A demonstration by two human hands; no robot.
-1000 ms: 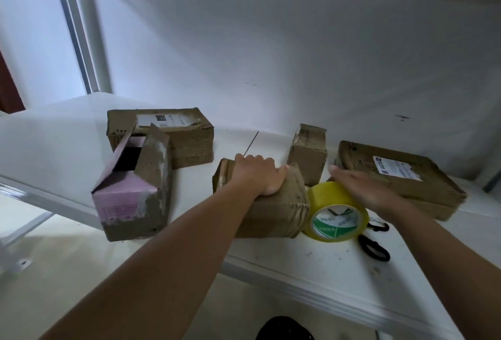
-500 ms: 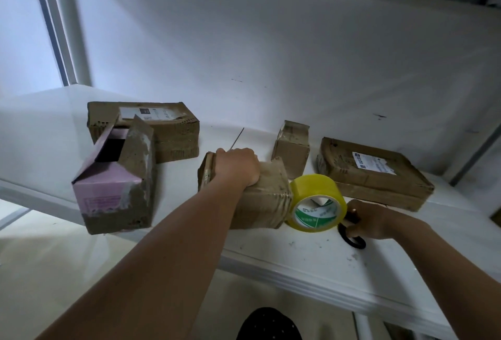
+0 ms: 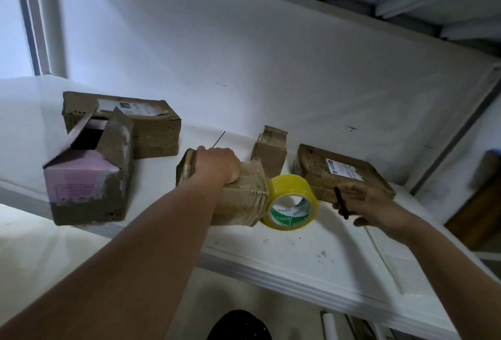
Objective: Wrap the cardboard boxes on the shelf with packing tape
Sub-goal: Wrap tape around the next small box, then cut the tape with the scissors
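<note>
Head view: your left hand (image 3: 217,166) clamps the crumpled, tape-glossed brown cardboard box (image 3: 238,196).
Your right hand (image 3: 371,204) pinches black scissors (image 3: 341,202) beside the yellow tape roll (image 3: 291,201) on the scuffed white shelf (image 3: 311,258).

Just a plain white wall (image 3: 271,55) behind everything, a window frame (image 3: 35,28) off to its left, and some brown wooden thing (image 3: 477,204) at its far right.

Left hand (image 3: 217,164) clamped, right hand (image 3: 364,204) gripping

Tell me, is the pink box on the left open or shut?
Open: the pink box has its top flaps standing up, showing a dark inside.
</note>
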